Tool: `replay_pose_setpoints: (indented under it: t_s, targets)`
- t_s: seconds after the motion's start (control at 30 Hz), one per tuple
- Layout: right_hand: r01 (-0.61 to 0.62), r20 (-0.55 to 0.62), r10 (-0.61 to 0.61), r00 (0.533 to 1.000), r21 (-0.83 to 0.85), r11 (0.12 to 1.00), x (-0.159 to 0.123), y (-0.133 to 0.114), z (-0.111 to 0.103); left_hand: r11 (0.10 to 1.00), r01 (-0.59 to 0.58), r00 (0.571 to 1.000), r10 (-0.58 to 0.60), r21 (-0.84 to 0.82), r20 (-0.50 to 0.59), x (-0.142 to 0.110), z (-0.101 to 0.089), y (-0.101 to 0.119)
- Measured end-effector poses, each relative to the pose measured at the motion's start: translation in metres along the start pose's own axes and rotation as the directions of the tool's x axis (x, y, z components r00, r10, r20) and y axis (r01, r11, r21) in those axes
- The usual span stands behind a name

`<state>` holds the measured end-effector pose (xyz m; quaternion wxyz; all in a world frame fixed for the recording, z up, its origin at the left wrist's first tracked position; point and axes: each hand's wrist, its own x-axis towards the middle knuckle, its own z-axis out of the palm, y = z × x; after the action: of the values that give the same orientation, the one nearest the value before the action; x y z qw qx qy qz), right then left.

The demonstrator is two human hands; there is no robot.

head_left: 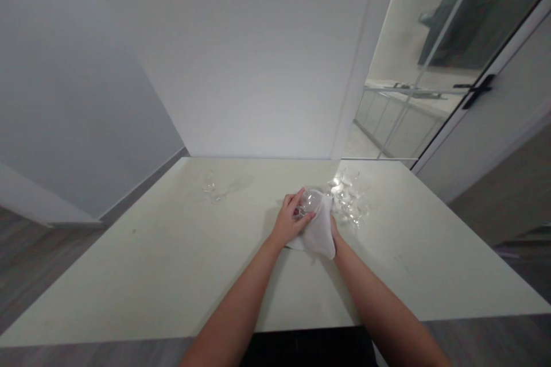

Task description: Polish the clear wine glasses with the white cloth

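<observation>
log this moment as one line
left hand: holds clear rounded item; right hand: partly hidden behind white cloth; table: clear pile right, clear pieces left

Plain black clothing (307, 348) shows at the body's lower end, its details too dark to make out; both forearms (247, 301) are bare, tapering toward slender fingers (296, 199).

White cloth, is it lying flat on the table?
No, draped: the white cloth hides most of the right hand and touches the clear thing.
</observation>
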<state>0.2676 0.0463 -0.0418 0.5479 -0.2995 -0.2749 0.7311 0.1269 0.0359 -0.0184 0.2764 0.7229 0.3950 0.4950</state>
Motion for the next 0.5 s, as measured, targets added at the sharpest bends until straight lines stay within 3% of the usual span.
replay_pose_setpoints:
  t_s: [0.1,0.2,0.37,0.5]
  targets:
    - [0.056,0.055,-0.054,0.997,-0.039,0.998,-0.003,-0.002,0.005,0.997,-0.001,1.0,0.002,-0.072,0.017,0.001,-0.001,-0.002]
    - [0.138,0.056,-0.134,0.989,-0.061,0.989,-0.014,-0.003,0.017,0.967,0.046,0.999,-0.04,-0.25,0.031,0.001,0.002,-0.002]
    - [0.094,0.093,-0.106,0.99,0.125,0.988,-0.018,-0.01,0.027,0.838,0.159,0.986,-0.161,-0.521,0.042,0.001,0.006,0.002]
    - [0.092,0.109,-0.109,0.988,0.149,0.985,-0.015,-0.017,0.025,0.76,0.273,0.961,-0.249,-0.589,0.124,0.002,0.004,0.005]
